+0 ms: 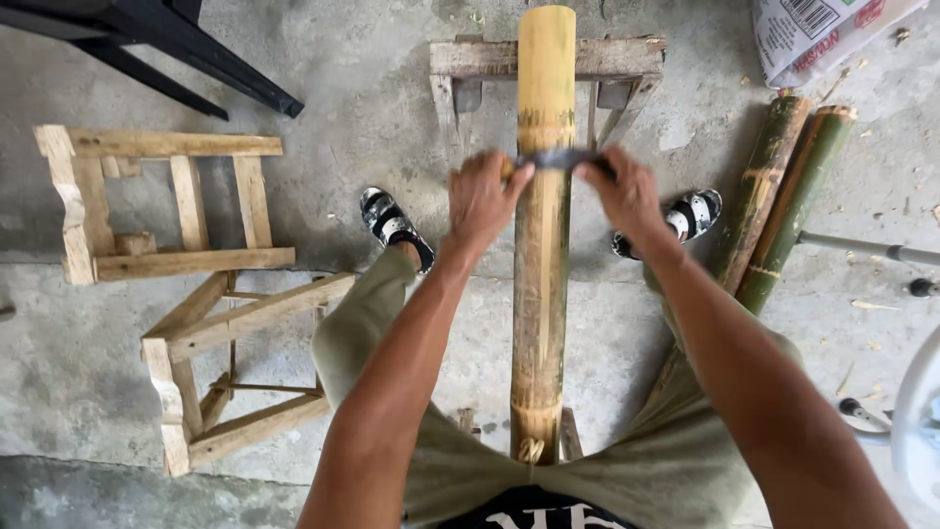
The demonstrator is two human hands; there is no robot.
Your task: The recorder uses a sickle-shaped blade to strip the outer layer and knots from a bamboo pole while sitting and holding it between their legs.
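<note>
Seen from the head camera, both hands grip a dark flat metal blade (560, 159) laid across a long yellow bamboo pole (541, 245). Left hand (482, 201) fingers curl around one end, right hand (627, 196) fingers around the other. Lengthwise between the legs, the pole rests on a wooden stand (597, 61); green bamboo pieces (783, 196) lie to the right.

one head-worn view looks steeply down from above the person's lap, facing 12 o'clock along a bamboo pole (541, 245). it sits close over both forearms; the concrete floor (372, 108) fills the frame's edges.
</note>
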